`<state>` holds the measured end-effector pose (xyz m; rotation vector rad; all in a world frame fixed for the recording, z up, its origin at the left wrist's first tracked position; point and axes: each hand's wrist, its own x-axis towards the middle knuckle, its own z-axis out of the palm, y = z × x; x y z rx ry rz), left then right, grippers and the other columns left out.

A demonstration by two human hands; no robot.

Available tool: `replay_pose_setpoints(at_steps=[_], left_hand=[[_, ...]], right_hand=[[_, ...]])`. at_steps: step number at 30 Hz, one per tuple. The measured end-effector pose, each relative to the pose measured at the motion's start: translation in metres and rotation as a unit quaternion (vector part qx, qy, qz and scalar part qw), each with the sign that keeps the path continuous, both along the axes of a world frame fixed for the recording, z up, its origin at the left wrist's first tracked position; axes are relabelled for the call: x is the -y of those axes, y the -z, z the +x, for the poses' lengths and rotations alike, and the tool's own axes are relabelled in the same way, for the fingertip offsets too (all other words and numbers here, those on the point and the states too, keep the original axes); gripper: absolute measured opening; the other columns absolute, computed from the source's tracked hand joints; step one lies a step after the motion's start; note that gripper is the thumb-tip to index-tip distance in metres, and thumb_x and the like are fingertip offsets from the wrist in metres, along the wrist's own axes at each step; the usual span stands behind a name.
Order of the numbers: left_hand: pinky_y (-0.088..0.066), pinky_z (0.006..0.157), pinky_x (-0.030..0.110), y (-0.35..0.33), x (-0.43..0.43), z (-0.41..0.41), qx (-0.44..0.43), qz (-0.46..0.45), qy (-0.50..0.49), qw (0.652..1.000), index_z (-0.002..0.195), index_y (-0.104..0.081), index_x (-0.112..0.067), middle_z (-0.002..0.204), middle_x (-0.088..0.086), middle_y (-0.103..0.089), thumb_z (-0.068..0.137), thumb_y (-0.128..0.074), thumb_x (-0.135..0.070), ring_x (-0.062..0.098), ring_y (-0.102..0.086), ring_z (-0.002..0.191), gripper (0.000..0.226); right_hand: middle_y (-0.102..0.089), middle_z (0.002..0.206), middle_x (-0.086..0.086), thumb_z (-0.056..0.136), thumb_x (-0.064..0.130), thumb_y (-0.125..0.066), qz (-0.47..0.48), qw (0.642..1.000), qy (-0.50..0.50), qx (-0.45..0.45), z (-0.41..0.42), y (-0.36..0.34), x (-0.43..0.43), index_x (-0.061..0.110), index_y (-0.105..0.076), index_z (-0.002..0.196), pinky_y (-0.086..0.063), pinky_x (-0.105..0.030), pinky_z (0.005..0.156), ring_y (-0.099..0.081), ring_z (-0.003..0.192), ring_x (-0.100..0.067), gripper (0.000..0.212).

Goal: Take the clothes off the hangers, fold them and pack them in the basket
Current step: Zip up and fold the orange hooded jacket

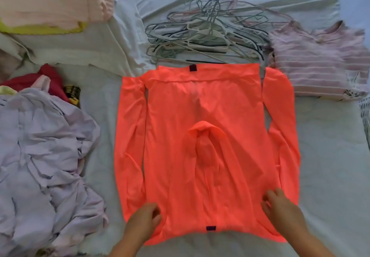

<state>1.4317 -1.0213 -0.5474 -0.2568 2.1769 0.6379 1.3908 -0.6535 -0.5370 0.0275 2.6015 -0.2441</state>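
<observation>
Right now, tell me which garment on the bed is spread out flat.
The bright orange top, under both hands. The lilac garment lies crumpled at left; the striped pink top is folded at right.
</observation>
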Motion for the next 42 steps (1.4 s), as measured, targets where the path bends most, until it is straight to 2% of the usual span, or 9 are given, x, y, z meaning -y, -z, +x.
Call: replay_pose_setpoints(at_steps=[4, 9, 12, 16, 20, 26, 32, 38, 42], left_hand=[[-0.035, 0.076, 0.023, 0.011, -0.068, -0.083, -0.165, 0.067, -0.062, 0.982, 0.099, -0.062, -0.005, 0.099, 0.010, -0.063, 0.085, -0.063, -0.035, 0.023, -0.058, 0.095, 0.033], [-0.040, 0.083, 0.037, 0.039, -0.090, -0.150, -0.139, -0.028, -0.091, 0.986, 0.105, -0.055, -0.007, 0.109, 0.010, -0.060, 0.083, -0.066, -0.034, 0.027, -0.055, 0.104, 0.037], [-0.039, 0.071, 0.030, 0.043, -0.079, -0.156, -0.117, 0.045, -0.134, 0.983, 0.088, -0.062, -0.008, 0.087, 0.011, -0.063, 0.081, -0.068, -0.015, 0.024, -0.058, 0.085, 0.012], [-0.038, 0.049, 0.014, 0.035, -0.056, -0.146, -0.050, 0.229, -0.406, 0.883, 0.071, -0.052, -0.015, 0.064, 0.001, -0.052, 0.085, -0.060, 0.000, 0.008, -0.048, 0.055, 0.022], [-0.036, 0.042, 0.014, 0.029, -0.056, -0.140, 0.010, 0.281, -0.536, 0.796, 0.076, -0.050, -0.016, 0.056, -0.003, -0.050, 0.090, -0.050, 0.001, 0.000, -0.044, 0.038, 0.022], [-0.038, 0.069, 0.022, 0.034, -0.066, -0.124, -0.195, 0.120, -0.263, 0.937, 0.101, -0.050, -0.008, 0.086, 0.003, -0.054, 0.077, -0.065, 0.003, 0.017, -0.050, 0.075, 0.031], [-0.038, 0.074, 0.027, 0.023, -0.048, -0.111, -0.349, 0.040, -0.202, 0.914, 0.107, -0.047, -0.025, 0.099, -0.004, -0.053, 0.076, -0.055, -0.018, 0.015, -0.053, 0.088, 0.033], [-0.040, 0.072, 0.027, 0.017, -0.023, -0.096, -0.451, 0.079, -0.117, 0.881, 0.088, -0.046, -0.024, 0.090, -0.007, -0.044, 0.070, -0.044, -0.016, 0.012, -0.045, 0.081, 0.020], [-0.039, 0.077, 0.024, 0.018, -0.016, -0.077, -0.472, 0.070, -0.097, 0.874, 0.091, -0.053, -0.023, 0.093, -0.005, -0.044, 0.076, -0.050, -0.018, 0.015, -0.047, 0.085, 0.016]], right_hand=[[-0.058, 0.075, -0.002, 0.079, 0.021, -0.059, -0.238, 0.968, 0.045, -0.069, -0.065, 0.018, 0.075, 0.009, -0.065, 0.081, -0.036, -0.022, 0.064, -0.052, 0.066, -0.016, 0.013], [-0.057, 0.105, -0.021, 0.085, 0.013, -0.063, -0.184, 0.963, 0.183, -0.069, -0.117, 0.053, 0.113, -0.001, -0.058, 0.104, -0.036, -0.037, 0.083, -0.053, 0.100, -0.034, 0.024], [-0.061, 0.097, -0.021, 0.082, 0.010, -0.064, -0.170, 0.965, 0.190, -0.059, -0.124, 0.062, 0.103, 0.000, -0.063, 0.091, -0.034, -0.035, 0.077, -0.055, 0.095, -0.033, 0.014], [-0.062, 0.080, -0.011, 0.081, 0.008, -0.068, -0.256, 0.935, 0.234, -0.071, -0.126, 0.049, 0.088, 0.003, -0.066, 0.082, -0.030, -0.026, 0.067, -0.054, 0.080, -0.022, 0.006], [-0.058, 0.091, -0.015, 0.079, 0.016, -0.070, -0.191, 0.971, 0.144, -0.029, -0.118, 0.056, 0.094, 0.003, -0.063, 0.088, -0.036, -0.032, 0.075, -0.053, 0.086, -0.027, 0.017], [-0.060, 0.076, -0.007, 0.079, 0.010, -0.071, -0.258, 0.949, 0.177, -0.040, -0.119, 0.051, 0.086, 0.014, -0.063, 0.074, -0.031, -0.021, 0.062, -0.053, 0.073, -0.014, 0.010], [-0.060, 0.050, 0.001, 0.086, -0.005, -0.059, -0.443, 0.836, 0.317, -0.069, -0.099, 0.012, 0.049, 0.012, -0.052, 0.075, -0.037, -0.013, 0.043, -0.046, 0.039, -0.003, 0.022], [-0.064, 0.073, 0.019, 0.081, 0.005, -0.067, -0.402, 0.866, 0.267, -0.130, -0.078, 0.002, 0.022, 0.047, -0.063, 0.077, -0.043, -0.009, 0.060, -0.056, 0.060, 0.000, 0.042], [-0.056, 0.089, 0.023, 0.075, 0.008, -0.065, -0.369, 0.893, 0.191, -0.173, -0.062, -0.001, 0.013, 0.046, -0.061, 0.082, -0.040, -0.011, 0.064, -0.050, 0.064, -0.001, 0.040]])
